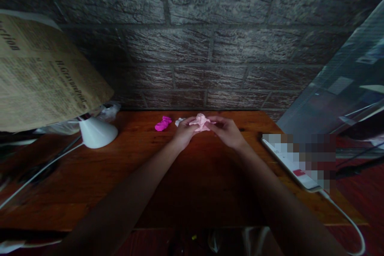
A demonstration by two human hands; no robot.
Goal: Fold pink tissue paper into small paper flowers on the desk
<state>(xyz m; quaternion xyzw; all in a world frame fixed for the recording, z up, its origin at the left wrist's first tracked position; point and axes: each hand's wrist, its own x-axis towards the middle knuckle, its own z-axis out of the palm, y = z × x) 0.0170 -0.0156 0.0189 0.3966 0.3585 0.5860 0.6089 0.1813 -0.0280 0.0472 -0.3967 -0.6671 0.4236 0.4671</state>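
Note:
Between my two hands, over the far part of the wooden table, is a crumpled light pink piece (201, 122) that looks like paper or thin cloth. My left hand (185, 132) pinches its left side between thumb and fingers. On the other side, my right hand (227, 131) grips its right edge the same way. Just left of my left hand lies a small white crumpled piece (179, 121), partly hidden by the fingers. Farther left, a bright magenta crumpled piece (163, 123) rests on the wood.
A lamp with a newsprint shade (51, 76) and white base (98, 133) stands at left, its cord crossing the wooden table (192, 192). At right, a phone or tablet (288, 162) lies with a white cable plugged in. A brick-patterned wall (192, 44) rises behind.

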